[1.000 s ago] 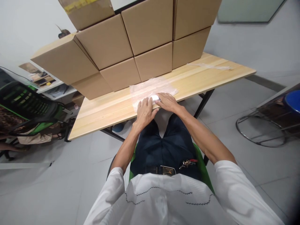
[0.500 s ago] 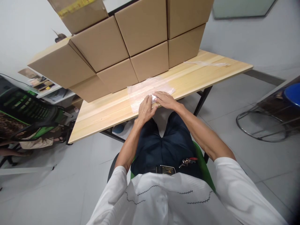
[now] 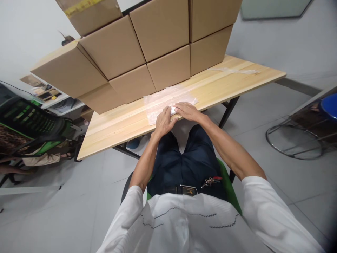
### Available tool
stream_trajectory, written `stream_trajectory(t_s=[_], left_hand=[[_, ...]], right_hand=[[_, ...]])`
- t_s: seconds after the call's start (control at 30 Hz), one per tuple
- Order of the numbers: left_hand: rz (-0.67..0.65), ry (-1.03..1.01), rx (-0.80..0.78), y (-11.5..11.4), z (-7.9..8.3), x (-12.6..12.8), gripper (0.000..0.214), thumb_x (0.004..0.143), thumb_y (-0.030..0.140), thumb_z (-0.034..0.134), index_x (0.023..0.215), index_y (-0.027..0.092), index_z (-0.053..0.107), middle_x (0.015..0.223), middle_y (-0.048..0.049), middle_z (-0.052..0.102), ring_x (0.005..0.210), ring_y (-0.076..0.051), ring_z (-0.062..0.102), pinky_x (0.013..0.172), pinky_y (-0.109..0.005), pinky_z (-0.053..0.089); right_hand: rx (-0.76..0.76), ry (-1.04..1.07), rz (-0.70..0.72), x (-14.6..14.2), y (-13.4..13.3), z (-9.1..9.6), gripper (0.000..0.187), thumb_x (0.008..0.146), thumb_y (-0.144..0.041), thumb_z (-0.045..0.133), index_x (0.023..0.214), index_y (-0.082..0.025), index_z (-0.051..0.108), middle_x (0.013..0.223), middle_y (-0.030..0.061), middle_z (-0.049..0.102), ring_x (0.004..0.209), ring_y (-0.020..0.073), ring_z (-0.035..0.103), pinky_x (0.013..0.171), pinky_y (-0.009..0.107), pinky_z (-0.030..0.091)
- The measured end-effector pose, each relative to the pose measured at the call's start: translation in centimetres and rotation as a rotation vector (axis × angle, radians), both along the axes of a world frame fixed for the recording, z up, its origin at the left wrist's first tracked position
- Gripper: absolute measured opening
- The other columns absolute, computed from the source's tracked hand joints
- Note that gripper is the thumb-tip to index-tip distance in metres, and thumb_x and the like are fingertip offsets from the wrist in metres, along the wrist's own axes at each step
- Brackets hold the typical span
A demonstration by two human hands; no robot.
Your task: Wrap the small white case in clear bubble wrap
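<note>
A clear plastic bag (image 3: pixel 164 98) lies flat on the wooden table (image 3: pixel 118 124) near its front edge. My left hand (image 3: pixel 163 122) rests on the bag's near edge with its fingers laid flat and together. My right hand (image 3: pixel 187 111) lies beside it, fingers stretched out over the bag. Between the two hands a small white object (image 3: pixel 173 110) shows, pressed under the fingertips; I cannot make out what it is.
Several stacked cardboard boxes (image 3: pixel 147 45) fill the back of the table. A strip of clear film (image 3: pixel 233 71) lies at the right end. A green mesh chair (image 3: pixel 28 123) stands left, a metal-framed stool with a blue seat (image 3: pixel 328 107) right.
The view has shifted slightly. Both hands have stayed on the plastic bag, drawing a little closer together over the white object.
</note>
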State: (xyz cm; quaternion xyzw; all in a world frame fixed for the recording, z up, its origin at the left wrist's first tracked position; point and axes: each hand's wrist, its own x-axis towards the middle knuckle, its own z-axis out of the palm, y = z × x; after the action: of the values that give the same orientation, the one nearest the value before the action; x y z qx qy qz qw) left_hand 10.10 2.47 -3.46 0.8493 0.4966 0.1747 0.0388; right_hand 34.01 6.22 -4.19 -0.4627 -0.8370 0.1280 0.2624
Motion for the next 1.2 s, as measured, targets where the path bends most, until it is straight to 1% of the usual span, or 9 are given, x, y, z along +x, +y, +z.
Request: stream_trajectory(t_s=[0.13, 0.23, 0.33, 0.47, 0.63, 0.83, 0.9, 0.97, 1.2], left_hand=[[0.004, -0.042, -0.001, 0.3, 0.2, 0.0, 0.071, 0.126, 0.048, 0.073, 0.187, 0.013, 0.061, 0.198, -0.0278, 0.063, 0.184, -0.041, 0.064, 0.154, -0.055, 0.052], [0.038, -0.059, -0.030, 0.3, 0.3, 0.1, 0.069, 0.126, 0.047, 0.072, 0.185, 0.012, 0.062, 0.186, -0.0270, 0.073, 0.172, -0.042, 0.073, 0.147, -0.055, 0.057], [0.052, -0.061, -0.050, 0.3, 0.5, 0.1, 0.068, 0.126, 0.047, 0.071, 0.184, 0.012, 0.064, 0.175, -0.0260, 0.080, 0.162, -0.042, 0.078, 0.142, -0.055, 0.060], [0.051, -0.071, -0.050, 0.6, 0.5, 0.0, 0.067, 0.124, 0.046, 0.072, 0.184, 0.015, 0.066, 0.176, -0.0238, 0.080, 0.162, -0.041, 0.078, 0.141, -0.056, 0.061], [0.052, -0.071, -0.065, 1.1, 0.6, 0.0, 0.066, 0.119, 0.040, 0.076, 0.179, 0.014, 0.069, 0.171, -0.0236, 0.082, 0.159, -0.043, 0.078, 0.139, -0.057, 0.062], [0.055, -0.042, -0.072, 1.3, 1.0, 0.3, 0.059, 0.117, 0.033, 0.073, 0.172, 0.012, 0.071, 0.165, -0.0249, 0.081, 0.154, -0.043, 0.079, 0.137, -0.057, 0.063], [0.053, -0.039, -0.078, 1.5, 1.1, 0.4, 0.057, 0.118, 0.033, 0.071, 0.170, 0.012, 0.071, 0.163, -0.0251, 0.081, 0.152, -0.042, 0.079, 0.135, -0.057, 0.063], [0.050, -0.044, -0.081, 1.6, 1.1, 0.3, 0.053, 0.118, 0.032, 0.070, 0.167, 0.013, 0.072, 0.161, -0.0240, 0.081, 0.151, -0.042, 0.078, 0.134, -0.057, 0.063], [0.031, -0.053, -0.073, 1.9, 0.9, -0.1, 0.038, 0.122, 0.033, 0.070, 0.156, 0.019, 0.077, 0.153, -0.0204, 0.079, 0.148, -0.039, 0.076, 0.133, -0.054, 0.063]], right_hand=[[-0.006, 0.035, -0.010, 0.4, -0.3, 0.0, 0.058, 0.127, -0.040, 0.051, 0.172, -0.019, 0.082, 0.183, 0.0196, 0.079, 0.175, 0.0422, 0.070, 0.151, 0.067, 0.052], [-0.016, 0.053, 0.019, 0.7, -0.4, 0.2, 0.067, 0.121, -0.038, 0.060, 0.182, -0.015, 0.075, 0.194, 0.0200, 0.069, 0.184, 0.0427, 0.063, 0.156, 0.067, 0.046], [-0.024, 0.047, 0.047, 0.8, -0.5, 0.3, 0.075, 0.113, -0.034, 0.066, 0.186, -0.016, 0.073, 0.198, 0.0176, 0.065, 0.189, 0.0425, 0.057, 0.158, 0.068, 0.043], [-0.015, 0.045, 0.029, 0.7, -0.7, 0.3, 0.078, 0.105, -0.026, 0.064, 0.182, -0.018, 0.076, 0.193, 0.0160, 0.071, 0.182, 0.0447, 0.064, 0.153, 0.070, 0.049], [-0.024, 0.043, -0.003, 0.5, -0.7, 0.3, 0.076, 0.106, -0.024, 0.059, 0.179, -0.015, 0.077, 0.184, 0.0180, 0.078, 0.171, 0.0450, 0.073, 0.148, 0.066, 0.054], [-0.037, 0.014, -0.033, 0.3, -0.8, 0.5, 0.072, 0.108, -0.025, 0.058, 0.177, -0.013, 0.077, 0.183, 0.0200, 0.079, 0.170, 0.0456, 0.073, 0.147, 0.064, 0.055], [-0.031, 0.006, -0.031, 0.4, -0.8, 0.5, 0.071, 0.109, -0.026, 0.058, 0.177, -0.013, 0.077, 0.182, 0.0206, 0.079, 0.169, 0.0464, 0.074, 0.146, 0.065, 0.055], [-0.023, -0.003, -0.022, 0.5, -0.6, 0.4, 0.070, 0.109, -0.028, 0.059, 0.176, -0.014, 0.078, 0.179, 0.0206, 0.081, 0.167, 0.0469, 0.075, 0.145, 0.066, 0.057], [-0.028, -0.015, 0.019, 1.1, 0.1, 0.2, 0.068, 0.109, -0.032, 0.060, 0.173, -0.013, 0.078, 0.174, 0.0217, 0.084, 0.163, 0.0461, 0.077, 0.140, 0.062, 0.060]])
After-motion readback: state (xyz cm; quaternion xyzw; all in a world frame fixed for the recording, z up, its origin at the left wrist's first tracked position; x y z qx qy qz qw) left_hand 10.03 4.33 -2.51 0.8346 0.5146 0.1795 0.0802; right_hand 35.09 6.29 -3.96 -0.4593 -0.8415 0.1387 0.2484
